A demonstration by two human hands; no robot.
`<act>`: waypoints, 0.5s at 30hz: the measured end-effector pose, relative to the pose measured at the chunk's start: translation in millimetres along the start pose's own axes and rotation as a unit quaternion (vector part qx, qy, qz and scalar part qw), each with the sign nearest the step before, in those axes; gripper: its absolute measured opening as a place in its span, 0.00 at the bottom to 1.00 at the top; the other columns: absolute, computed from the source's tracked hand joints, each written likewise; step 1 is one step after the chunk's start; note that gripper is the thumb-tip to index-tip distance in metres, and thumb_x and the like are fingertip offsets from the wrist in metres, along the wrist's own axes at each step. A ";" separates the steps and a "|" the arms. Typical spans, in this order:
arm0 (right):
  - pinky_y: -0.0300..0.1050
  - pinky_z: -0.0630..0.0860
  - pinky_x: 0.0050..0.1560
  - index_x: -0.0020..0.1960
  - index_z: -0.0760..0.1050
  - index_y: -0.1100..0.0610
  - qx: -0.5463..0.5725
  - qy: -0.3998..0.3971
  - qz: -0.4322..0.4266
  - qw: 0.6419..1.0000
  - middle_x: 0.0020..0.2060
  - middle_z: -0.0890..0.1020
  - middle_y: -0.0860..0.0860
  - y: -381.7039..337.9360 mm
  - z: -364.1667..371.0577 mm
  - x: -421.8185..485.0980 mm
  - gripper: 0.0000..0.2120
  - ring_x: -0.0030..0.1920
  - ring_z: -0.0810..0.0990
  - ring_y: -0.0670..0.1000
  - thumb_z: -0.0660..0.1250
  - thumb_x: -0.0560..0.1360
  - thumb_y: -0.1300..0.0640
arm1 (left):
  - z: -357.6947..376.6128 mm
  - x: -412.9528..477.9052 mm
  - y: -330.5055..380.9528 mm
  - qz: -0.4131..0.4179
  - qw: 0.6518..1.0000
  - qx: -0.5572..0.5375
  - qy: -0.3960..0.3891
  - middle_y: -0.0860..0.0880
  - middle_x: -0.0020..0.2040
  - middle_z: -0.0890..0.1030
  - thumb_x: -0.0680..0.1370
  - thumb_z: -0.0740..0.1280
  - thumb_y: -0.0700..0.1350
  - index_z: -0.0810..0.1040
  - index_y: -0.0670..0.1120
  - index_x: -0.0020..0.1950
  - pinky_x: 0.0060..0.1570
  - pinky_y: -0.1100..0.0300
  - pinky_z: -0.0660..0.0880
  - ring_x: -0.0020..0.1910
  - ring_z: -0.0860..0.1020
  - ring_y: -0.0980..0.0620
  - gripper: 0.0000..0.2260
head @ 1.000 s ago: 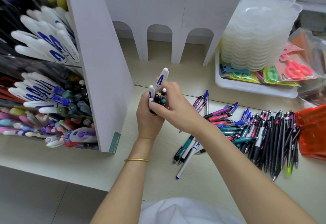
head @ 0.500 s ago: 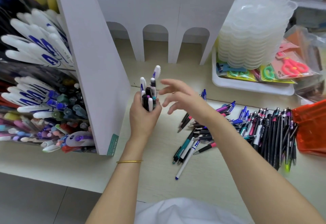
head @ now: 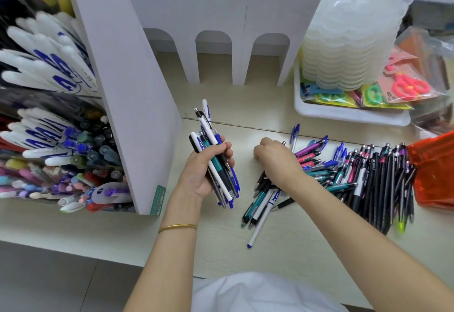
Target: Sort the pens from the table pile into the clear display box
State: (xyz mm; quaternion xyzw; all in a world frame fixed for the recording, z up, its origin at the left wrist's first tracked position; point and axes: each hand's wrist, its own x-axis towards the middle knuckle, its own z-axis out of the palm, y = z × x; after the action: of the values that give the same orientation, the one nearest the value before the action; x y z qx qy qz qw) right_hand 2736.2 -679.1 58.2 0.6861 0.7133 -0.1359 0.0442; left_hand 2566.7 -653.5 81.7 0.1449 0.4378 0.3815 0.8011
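My left hand [head: 201,174] grips a bundle of several pens [head: 213,154], white, teal, black and blue, tilted with the tips down toward me. My right hand [head: 277,157] rests palm down on the left edge of the pen pile [head: 356,179] spread over the table; its fingers are curled and I cannot tell whether they hold a pen. The clear display box [head: 49,125] stands at the left, its tiers packed with white, blue and coloured pens. A few loose pens [head: 260,203] lie just below my right wrist.
A white divider panel [head: 127,95] stands between the display box and my hands. A white tray [head: 348,112] at the back right carries stacked clear plastic dishes [head: 348,34] and packaged scissors [head: 403,85]. An orange pouch [head: 432,171] lies at the right edge.
My right hand let go of the bundle and dropped right onto the pile. My left hand lowered and tilted the bundle from upright to slanted.
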 end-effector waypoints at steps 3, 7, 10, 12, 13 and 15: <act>0.49 0.73 0.46 0.50 0.78 0.61 0.072 0.011 -0.009 0.997 0.49 0.75 0.56 3.4 2.6 -6.4 0.12 0.50 0.73 0.58 0.62 0.72 0.72 | 1.5 -0.7 -0.6 -0.026 1.000 -0.008 0.011 0.45 0.36 0.82 0.78 0.64 0.34 0.77 0.41 0.45 0.43 0.56 0.82 0.34 0.82 0.50 0.04; 0.48 0.72 0.51 0.51 0.80 0.59 0.090 0.018 -0.043 0.995 0.51 0.76 0.54 6.1 7.0 -15.2 0.16 0.53 0.73 0.57 0.61 0.70 0.73 | 1.4 1.2 -3.5 -0.020 0.999 0.033 0.018 0.46 0.35 0.83 0.78 0.65 0.37 0.76 0.42 0.43 0.56 0.51 0.78 0.43 0.84 0.46 0.05; 0.49 0.73 0.51 0.53 0.78 0.60 0.053 0.017 -0.059 0.997 0.52 0.75 0.54 3.0 9.8 -17.2 0.13 0.53 0.71 0.56 0.61 0.73 0.71 | 0.3 3.1 -7.3 -0.019 0.997 0.061 0.036 0.46 0.33 0.82 0.77 0.66 0.37 0.76 0.41 0.45 0.48 0.54 0.81 0.40 0.83 0.48 0.02; 0.50 0.73 0.48 0.50 0.77 0.60 0.027 0.027 -0.085 0.996 0.49 0.77 0.55 0.0 7.3 -17.2 0.10 0.50 0.72 0.57 0.63 0.72 0.70 | 0.2 2.5 -9.0 -0.027 0.997 0.052 0.043 0.47 0.33 0.79 0.78 0.65 0.36 0.77 0.41 0.50 0.39 0.57 0.81 0.33 0.81 0.51 0.03; 0.50 0.74 0.43 0.47 0.78 0.60 0.024 0.052 -0.106 0.993 0.45 0.79 0.55 0.9 7.7 -17.4 0.09 0.47 0.74 0.57 0.66 0.69 0.71 | 0.5 2.3 -9.5 -0.031 0.997 0.052 0.042 0.47 0.32 0.78 0.78 0.64 0.35 0.77 0.41 0.52 0.36 0.59 0.81 0.31 0.79 0.53 0.05; 0.48 0.74 0.35 0.41 0.78 0.58 0.036 0.127 -0.126 0.983 0.39 0.80 0.52 6.4 11.5 -21.1 0.11 0.40 0.76 0.57 0.73 0.64 0.71 | 0.3 2.5 -10.1 -0.035 0.996 0.063 0.043 0.48 0.32 0.77 0.78 0.64 0.34 0.77 0.42 0.53 0.32 0.61 0.78 0.29 0.77 0.54 0.07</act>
State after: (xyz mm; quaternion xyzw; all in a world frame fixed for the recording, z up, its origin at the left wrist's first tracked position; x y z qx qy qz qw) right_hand 2742.3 -702.3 51.6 0.6032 0.7888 -0.0774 -0.0892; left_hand 2572.6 -658.4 74.7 0.1632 0.4999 0.3306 0.7837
